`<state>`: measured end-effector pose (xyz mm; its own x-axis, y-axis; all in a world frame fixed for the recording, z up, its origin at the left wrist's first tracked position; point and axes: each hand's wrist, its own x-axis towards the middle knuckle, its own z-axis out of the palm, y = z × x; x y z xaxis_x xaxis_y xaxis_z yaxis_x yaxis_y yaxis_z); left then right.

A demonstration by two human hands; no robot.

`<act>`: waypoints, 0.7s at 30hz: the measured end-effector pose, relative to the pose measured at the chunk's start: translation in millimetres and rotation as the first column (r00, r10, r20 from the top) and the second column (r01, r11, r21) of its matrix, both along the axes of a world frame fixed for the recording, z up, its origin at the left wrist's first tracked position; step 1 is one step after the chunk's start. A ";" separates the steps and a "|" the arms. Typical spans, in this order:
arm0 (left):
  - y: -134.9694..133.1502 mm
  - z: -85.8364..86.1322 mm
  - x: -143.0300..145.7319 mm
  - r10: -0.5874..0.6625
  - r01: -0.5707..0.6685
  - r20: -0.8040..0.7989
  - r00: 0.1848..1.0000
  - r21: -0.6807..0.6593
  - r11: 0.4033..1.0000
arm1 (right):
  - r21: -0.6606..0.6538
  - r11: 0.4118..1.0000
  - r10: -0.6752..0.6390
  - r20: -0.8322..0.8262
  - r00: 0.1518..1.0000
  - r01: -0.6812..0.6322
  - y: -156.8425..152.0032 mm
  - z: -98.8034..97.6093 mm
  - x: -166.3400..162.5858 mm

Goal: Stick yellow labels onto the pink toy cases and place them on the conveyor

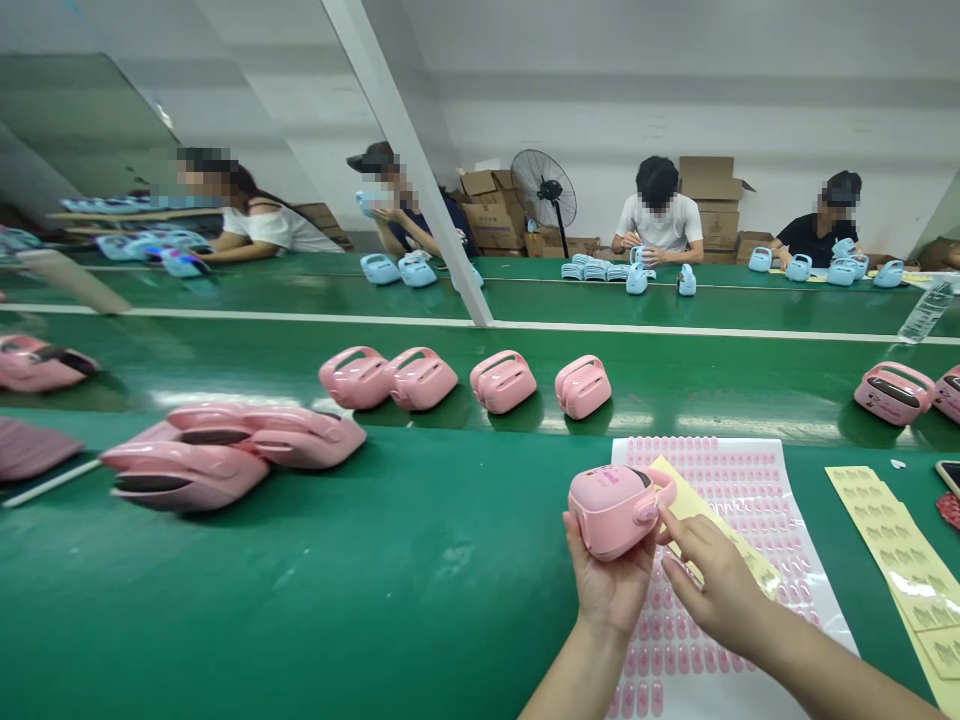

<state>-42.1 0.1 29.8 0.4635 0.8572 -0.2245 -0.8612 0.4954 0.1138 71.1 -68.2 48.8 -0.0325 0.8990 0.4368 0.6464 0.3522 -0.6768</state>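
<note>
The pink device point(609, 510) is raised above the surface point(450, 625), near the white sheet point(766, 512) of pink stickers. The left hand point(609, 590) supports it from below, its palm up and fingers wrapped around the lower body. The right hand point(712, 575) grips nothing visible: its index finger is extended to the round side boss point(646, 513), at the foot of the loop handle point(664, 485), and its thumb stands apart. Whether the fingertip makes contact cannot be told. A yellow strip point(760, 574) lies on the sheet.

Handling: the shell appears to be stiff, glossy plastic. Judge the unit light enough for one palm, but liable to slip or scratch. Take hold at the rounded lower body; avoid pressing the dark window or the printed face. Treat the handle as possibly hinged.
</note>
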 end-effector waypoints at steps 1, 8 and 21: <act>-0.1 -0.2 -0.1 -0.009 0.009 0.000 1.000 0.003 1.000 | 0.024 1.000 -0.020 0.062 0.998 0.019 -0.4 -1.5 -1.2; -0.7 -4.8 0.9 -0.025 0.024 0.033 0.999 0.042 0.999 | 0.119 0.987 -0.123 0.142 0.982 0.106 0.8 -5.6 -1.1; 2.0 -13.1 -1.0 -0.101 0.088 0.099 0.990 0.125 0.988 | -0.263 0.957 -0.274 -0.697 0.662 0.119 13.6 17.2 13.5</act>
<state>-43.1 2.1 16.7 0.5595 0.8260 -0.0684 -0.8213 0.5636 0.0886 84.6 -54.6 66.0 0.4089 0.9093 0.0774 -0.0306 0.0984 -0.9947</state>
